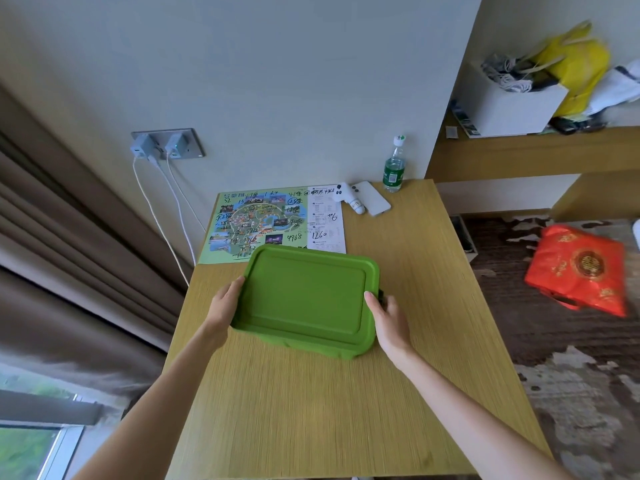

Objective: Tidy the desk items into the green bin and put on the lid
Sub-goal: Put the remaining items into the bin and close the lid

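Note:
A green lid (306, 296) lies on top of the green bin (322, 349), of which only a strip of the near wall shows below the lid. The bin stands in the middle of the wooden desk (311, 410). My left hand (225, 304) grips the lid's left edge, thumb on top. My right hand (389, 322) holds the right edge, thumb on the lid, fingers by a dark latch. The bin's contents are hidden.
At the back of the desk lie a printed map with handwriting (259, 223), a white phone (374, 202), a small white device (349, 199) and a water bottle (394, 166). Charger cables (162, 216) hang at left. A red bag (581, 268) sits on the floor at right.

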Available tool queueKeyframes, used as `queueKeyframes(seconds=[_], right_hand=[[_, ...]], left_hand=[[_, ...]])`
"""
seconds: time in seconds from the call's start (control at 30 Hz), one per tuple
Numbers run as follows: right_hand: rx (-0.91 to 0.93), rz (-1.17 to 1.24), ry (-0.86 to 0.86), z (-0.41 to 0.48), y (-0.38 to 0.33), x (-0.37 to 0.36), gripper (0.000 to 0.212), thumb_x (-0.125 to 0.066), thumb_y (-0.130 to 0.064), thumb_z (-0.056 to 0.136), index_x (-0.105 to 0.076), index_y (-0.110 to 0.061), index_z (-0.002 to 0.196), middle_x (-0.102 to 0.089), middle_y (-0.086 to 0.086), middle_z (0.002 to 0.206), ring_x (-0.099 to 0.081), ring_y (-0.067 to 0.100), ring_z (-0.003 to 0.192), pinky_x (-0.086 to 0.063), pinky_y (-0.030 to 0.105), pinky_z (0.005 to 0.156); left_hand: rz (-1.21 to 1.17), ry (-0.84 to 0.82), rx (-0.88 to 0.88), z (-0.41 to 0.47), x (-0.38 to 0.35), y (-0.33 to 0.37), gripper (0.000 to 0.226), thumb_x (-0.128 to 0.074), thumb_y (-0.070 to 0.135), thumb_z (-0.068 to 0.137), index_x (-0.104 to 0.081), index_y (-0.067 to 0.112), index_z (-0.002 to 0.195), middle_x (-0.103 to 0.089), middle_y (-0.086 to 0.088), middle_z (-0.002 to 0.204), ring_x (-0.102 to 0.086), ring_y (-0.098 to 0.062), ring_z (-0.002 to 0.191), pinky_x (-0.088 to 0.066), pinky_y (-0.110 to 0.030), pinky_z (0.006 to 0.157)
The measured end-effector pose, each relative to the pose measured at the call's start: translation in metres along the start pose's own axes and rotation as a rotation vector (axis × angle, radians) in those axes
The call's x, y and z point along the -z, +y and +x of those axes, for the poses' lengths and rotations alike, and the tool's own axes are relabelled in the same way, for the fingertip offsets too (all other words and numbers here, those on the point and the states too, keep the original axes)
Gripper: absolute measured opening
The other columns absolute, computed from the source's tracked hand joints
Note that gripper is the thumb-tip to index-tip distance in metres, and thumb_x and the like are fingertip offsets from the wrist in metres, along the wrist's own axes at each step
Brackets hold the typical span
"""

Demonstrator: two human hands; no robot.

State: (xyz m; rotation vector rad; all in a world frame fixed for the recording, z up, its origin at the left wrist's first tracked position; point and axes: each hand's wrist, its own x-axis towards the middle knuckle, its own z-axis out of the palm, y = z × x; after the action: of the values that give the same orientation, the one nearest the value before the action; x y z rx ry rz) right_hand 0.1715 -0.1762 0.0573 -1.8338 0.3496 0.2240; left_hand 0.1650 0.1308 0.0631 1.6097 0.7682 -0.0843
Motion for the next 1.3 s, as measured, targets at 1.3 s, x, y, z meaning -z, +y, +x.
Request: queueKeyframes(seconds=[1.3], right_hand=[[0.159, -0.109, -0.043, 0.288, -0.208, -0.255, 0.055, -0.060, -0.034, 0.093, -0.023, -0.020, 0.055, -0.023, -0.008, 0.047, -0.021, 0.013, 0.047, -0.018, 0.031, 0.052]], left_hand=[[-0.284, 0.269, -0.022, 0.324, 0.118, 0.153, 0.026, -0.063, 0.046, 0.087, -0.064, 0.020, 0.092, -0.066, -0.007, 0.108, -0.063, -0.023, 0.098, -0.052, -0.039, 0.092]])
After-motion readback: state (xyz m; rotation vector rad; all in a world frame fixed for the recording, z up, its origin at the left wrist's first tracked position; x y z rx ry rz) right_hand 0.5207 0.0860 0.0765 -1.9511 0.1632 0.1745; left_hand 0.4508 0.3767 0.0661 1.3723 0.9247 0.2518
